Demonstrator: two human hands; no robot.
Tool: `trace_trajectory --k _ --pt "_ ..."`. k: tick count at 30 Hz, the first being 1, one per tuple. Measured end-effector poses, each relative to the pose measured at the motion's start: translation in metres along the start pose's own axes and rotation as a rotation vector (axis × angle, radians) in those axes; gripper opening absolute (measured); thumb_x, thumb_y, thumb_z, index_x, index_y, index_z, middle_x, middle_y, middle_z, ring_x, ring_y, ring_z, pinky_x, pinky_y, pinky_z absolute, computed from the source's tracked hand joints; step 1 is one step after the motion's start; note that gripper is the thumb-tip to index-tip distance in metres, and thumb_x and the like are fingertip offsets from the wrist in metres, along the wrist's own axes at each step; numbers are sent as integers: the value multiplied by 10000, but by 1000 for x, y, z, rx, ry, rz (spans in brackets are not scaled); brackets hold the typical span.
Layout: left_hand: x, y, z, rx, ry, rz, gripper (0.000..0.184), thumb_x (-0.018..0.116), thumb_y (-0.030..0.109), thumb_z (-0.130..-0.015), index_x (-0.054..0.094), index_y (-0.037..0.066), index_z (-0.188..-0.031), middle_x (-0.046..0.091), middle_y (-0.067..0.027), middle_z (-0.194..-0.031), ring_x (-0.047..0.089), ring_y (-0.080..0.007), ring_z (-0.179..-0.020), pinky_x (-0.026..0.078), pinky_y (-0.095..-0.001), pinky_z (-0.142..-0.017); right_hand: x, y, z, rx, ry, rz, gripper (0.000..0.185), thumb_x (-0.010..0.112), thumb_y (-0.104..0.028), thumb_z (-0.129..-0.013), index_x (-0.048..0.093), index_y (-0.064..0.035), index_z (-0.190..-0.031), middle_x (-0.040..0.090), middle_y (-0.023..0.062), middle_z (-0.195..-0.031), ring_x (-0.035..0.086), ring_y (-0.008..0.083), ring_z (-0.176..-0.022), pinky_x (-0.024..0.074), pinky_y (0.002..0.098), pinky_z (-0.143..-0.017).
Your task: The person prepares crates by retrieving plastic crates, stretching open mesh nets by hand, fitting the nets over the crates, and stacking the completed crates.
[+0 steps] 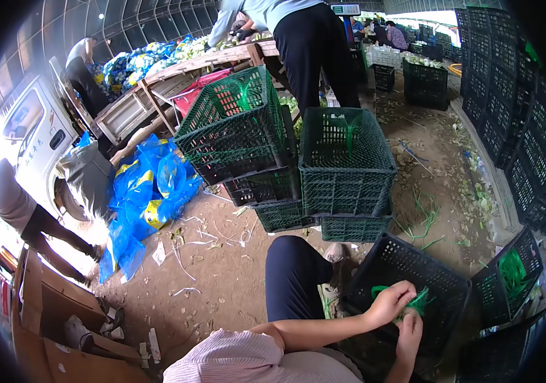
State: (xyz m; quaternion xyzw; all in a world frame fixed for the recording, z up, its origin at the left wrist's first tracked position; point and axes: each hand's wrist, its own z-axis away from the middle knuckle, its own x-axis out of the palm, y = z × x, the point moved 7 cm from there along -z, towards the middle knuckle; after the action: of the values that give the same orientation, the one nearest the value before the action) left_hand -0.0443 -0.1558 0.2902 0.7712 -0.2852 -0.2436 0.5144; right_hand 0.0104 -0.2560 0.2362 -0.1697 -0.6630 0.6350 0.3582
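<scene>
Green netting [418,301] is pinched between my two hands, which are close together over a black plastic crate [400,252] at the lower right. My left hand [390,302] has its fingers closed on the netting from the left. From below, my right hand [409,333] grips it with thumb and fingers together. A strand of the green material hangs to the left, behind my left hand. The crate is tilted in front of my knee, and its perforated inside shows around my hands.
Crates with green netting [348,185] are stacked ahead, beside another stack [228,131]. A smaller crate [493,287] holds green netting at the right. Blue bags [151,185] lie on the floor at left. Cardboard boxes [62,300] stand lower left. A person [311,45] bends over a table.
</scene>
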Motion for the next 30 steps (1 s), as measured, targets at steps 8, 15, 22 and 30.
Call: trace_trajectory --k 8,15,22,30 --pt "18 -24 3 -220 -255 240 118 606 82 -769 506 45 -818 437 34 -678 401 -29 -652 359 -202 -549 -19 -13 -4 -43 307 -420 94 474 -152 -847 464 -61 -827 459 -11 -738 458 70 -648 391 179 -575" --pt "-46 -69 -19 -157 -277 -102 68 526 81 -797 547 23 -768 539 -21 -690 535 -116 -684 449 -269 -627 -98 -73 -12 -208 554 -634 140 440 -251 -872 449 -119 -920 400 -44 -661 383 52 -523 343 171 -481" --pt "-140 -118 -84 -731 572 1121 234 360 130 -800 398 99 -571 382 7 -501 357 -99 -423 385 -207 -434 -122 -80 1 -51 166 530 210 540 -99 -737 466 -52 -928 376 -45 -579 346 21 -486 294 174 -447" --pt "-179 -94 -151 -804 100 1088 187 474 277 -710 483 114 -619 257 68 -467 188 -69 -351 158 -188 -322 -261 -40 13 29 255 133 84 549 -114 -790 543 -58 -854 535 -29 -746 490 37 -640 392 169 -547"
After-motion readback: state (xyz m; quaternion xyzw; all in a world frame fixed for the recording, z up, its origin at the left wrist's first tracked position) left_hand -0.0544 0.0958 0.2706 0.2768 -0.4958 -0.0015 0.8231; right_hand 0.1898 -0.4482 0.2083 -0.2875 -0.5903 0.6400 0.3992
